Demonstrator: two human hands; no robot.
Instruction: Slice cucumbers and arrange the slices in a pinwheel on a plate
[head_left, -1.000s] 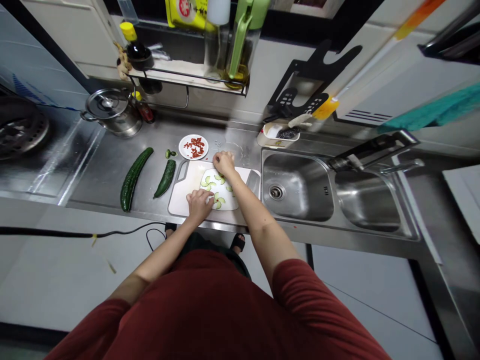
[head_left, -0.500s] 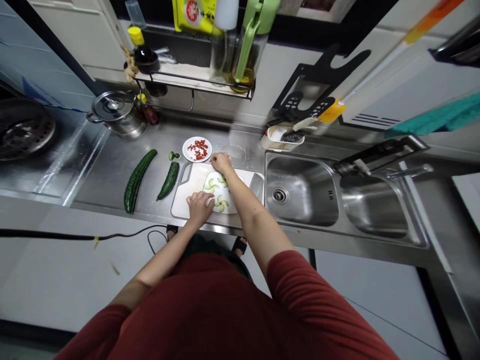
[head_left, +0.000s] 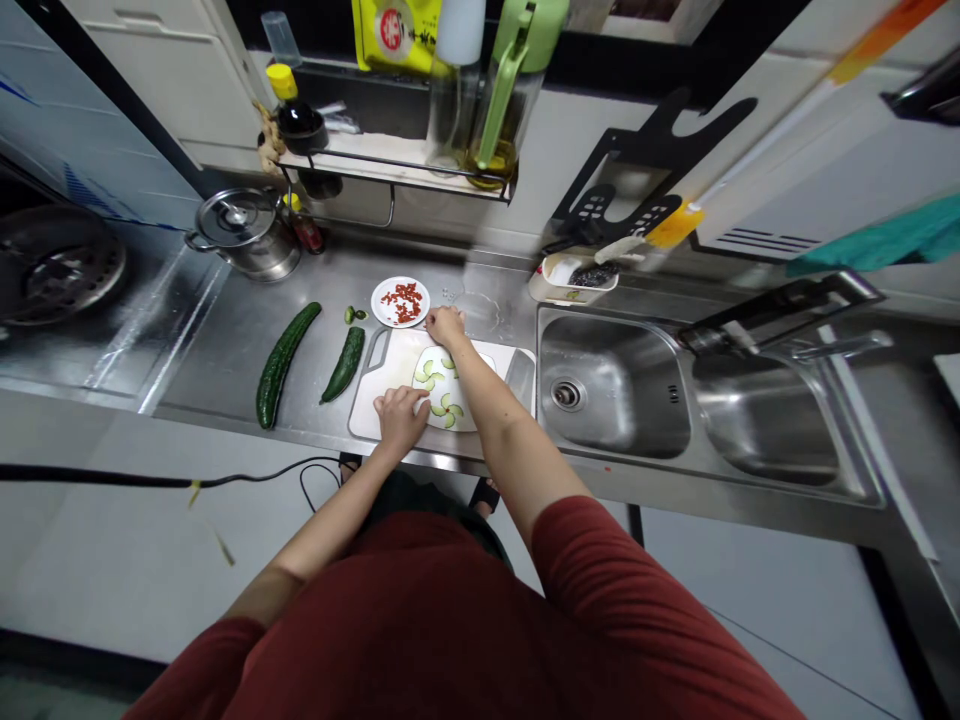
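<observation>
My right hand is at the right edge of a small white dish of chopped red pieces. Its fingers are pinched together, and whatever they hold is too small or hidden to name. My left hand lies with fingers stretched at the left edge of a white plate, over the cutting board. Thin green-edged cucumber slices are laid on that plate in pinwheel shapes, one with a red centre. My right forearm hides part of the plate.
Left of the board lie a cut cucumber, small cucumber ends and a long whole cucumber. A knife blade rests on the board's right side, beside the sink. A lidded pot stands at the back left.
The whole view has shifted slightly, with things appearing a little further right. Both hands keep nearly the same places and poses relative to the dish and plate.
</observation>
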